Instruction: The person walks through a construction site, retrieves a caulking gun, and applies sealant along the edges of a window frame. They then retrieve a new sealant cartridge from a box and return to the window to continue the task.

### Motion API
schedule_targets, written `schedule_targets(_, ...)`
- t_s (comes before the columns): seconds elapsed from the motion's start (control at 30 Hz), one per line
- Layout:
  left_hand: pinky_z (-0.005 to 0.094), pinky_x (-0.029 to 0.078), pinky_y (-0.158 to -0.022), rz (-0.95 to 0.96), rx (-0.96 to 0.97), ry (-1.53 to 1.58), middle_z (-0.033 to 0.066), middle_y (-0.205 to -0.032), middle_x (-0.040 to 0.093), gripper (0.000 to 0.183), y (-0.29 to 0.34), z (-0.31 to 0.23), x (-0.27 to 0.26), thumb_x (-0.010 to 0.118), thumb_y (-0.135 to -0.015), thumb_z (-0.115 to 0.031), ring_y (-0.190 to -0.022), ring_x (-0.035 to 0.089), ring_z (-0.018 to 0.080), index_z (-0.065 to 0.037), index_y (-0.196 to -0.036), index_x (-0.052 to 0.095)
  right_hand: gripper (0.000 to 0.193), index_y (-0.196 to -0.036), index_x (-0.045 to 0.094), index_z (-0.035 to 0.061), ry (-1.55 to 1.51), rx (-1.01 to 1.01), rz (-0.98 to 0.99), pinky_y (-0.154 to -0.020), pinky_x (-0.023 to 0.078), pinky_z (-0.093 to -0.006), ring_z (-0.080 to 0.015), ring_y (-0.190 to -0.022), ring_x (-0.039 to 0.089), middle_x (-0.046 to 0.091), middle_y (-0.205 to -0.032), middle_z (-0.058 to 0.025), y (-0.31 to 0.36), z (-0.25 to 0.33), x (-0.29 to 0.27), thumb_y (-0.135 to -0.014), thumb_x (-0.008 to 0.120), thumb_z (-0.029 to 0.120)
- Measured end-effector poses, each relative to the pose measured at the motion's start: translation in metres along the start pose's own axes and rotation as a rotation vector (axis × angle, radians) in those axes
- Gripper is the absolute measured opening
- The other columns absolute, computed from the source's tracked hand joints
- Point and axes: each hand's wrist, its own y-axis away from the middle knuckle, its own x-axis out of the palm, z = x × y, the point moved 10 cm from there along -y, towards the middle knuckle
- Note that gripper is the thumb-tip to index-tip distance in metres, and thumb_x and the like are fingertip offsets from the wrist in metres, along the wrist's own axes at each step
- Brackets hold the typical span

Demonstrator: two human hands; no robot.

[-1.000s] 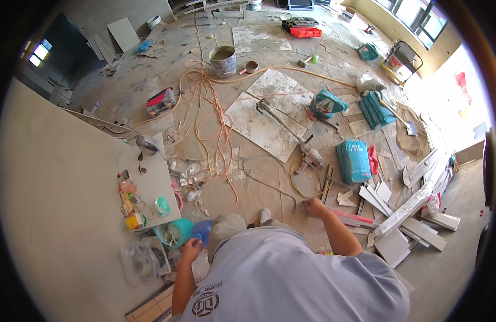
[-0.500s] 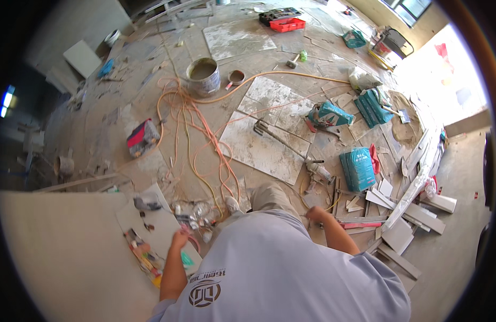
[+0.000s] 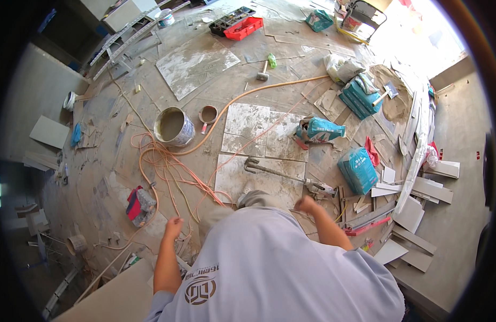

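Observation:
My left hand (image 3: 174, 227) hangs over the floor to the left of my body, loosely curled, with nothing visible in it. A tangle of orange cords (image 3: 175, 174) lies ahead of it, and a red and dark bag wrapped in clear plastic (image 3: 139, 206) to its left. My right hand (image 3: 307, 204) is loosely closed ahead of my right hip, with no object visible in it. Just beyond it lies a paddle mixer (image 3: 319, 187), its shaft stretching left across a dirty white tile (image 3: 237, 180). One shoe (image 3: 250, 189) is on that tile; my lower legs are mostly hidden.
A bucket of grey mix (image 3: 188, 134) and a small round pot (image 3: 208, 114) stand ahead. Several teal bags (image 3: 358, 170) and tile offcuts (image 3: 415, 244) lie at right. A mallet (image 3: 263, 76), a red toolbox (image 3: 243, 29) and an orange hose (image 3: 242, 96) are farther off.
I have moved forward and turned: the mixer, tiles and bucket are closer, and the pale board with tools at lower left has mostly left the view. Both hands remain at my sides.

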Motion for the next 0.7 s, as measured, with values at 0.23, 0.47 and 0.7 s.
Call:
schedule_targets(0.23, 0.036, 0.054, -0.09, 0.229, -0.089, 0.31, 0.0202, -0.113, 0.072, 0.041, -0.107, -0.076, 0.093, 0.067, -0.091, -0.021, -0.102, 0.069, 0.0245, 0.004, -0.122, 0.066, 0.021, -0.091, 0.075, -0.0014, -0.499, -0.241, -0.389, -0.067, 0.051, -0.031, -0.0133, -0.069, 0.066, 0.073, -0.074, -0.007, -0.043, 0.124, -0.301, -0.092, 0.068, 0.018)
schedule_targets(0.47, 0.0378, 0.054, -0.09, 0.485, -0.032, -0.22, 0.0209, -0.114, 0.072, 0.044, -0.224, -0.192, 0.091, 0.068, -0.088, -0.021, -0.102, 0.069, 0.0259, 0.005, -0.123, 0.066, 0.033, -0.086, 0.075, -0.0023, -0.346, 0.108, -0.434, -0.066, 0.053, -0.0349, -0.0141, -0.065, 0.065, 0.074, -0.072, -0.0085, -0.098, 0.065, -0.324, -0.093, 0.067, 0.029)
schedule_targets(0.7, 0.0405, 0.055, -0.087, 0.402, 0.258, -0.639, 0.0206, -0.104, 0.074, 0.039, -0.472, -0.493, 0.014, 0.072, -0.088, -0.034, -0.099, 0.071, 0.0302, 0.001, -0.107, 0.073, 0.036, -0.111, 0.077, 0.0086, -0.397, 0.449, -0.129, -0.077, 0.057, -0.0324, -0.0218, -0.081, 0.073, 0.077, -0.089, -0.0134, -0.084, 0.057, -0.255, -0.076, 0.072, 0.016)
